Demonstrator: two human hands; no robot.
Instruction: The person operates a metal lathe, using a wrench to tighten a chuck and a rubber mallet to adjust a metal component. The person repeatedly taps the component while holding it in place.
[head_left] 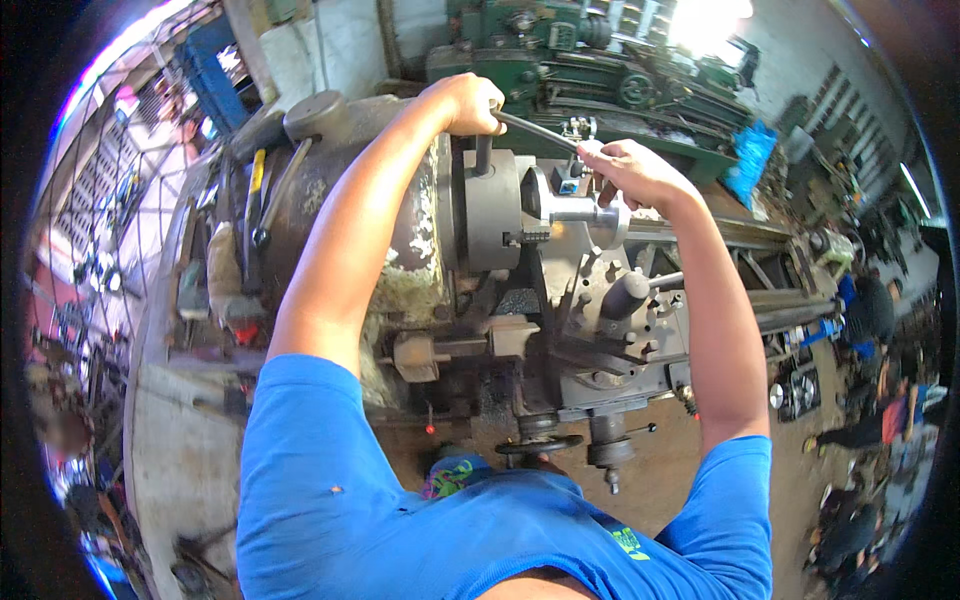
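A lathe chuck (492,225) faces right at the centre, with a chuck key (483,157) standing upright in its top. The key's long bar (540,132) slants down to the right. My left hand (470,103) is wrapped round the bar's upper end, above the key's shank. At the bar's lower end, my right hand (635,175) has its thumb and fingers closed on it; some fingertips are hidden. Just below that hand, a shiny flanged metal workpiece (573,209) extends from the chuck. Both forearms reach over the lathe.
Left of the chuck sits the worn grey headstock (330,190) with levers. The tool post handle (625,295) stands on the carriage below the workpiece, and a handwheel (538,443) is nearest my body. Behind are a green machine (600,85) and a blue plastic bag (752,160).
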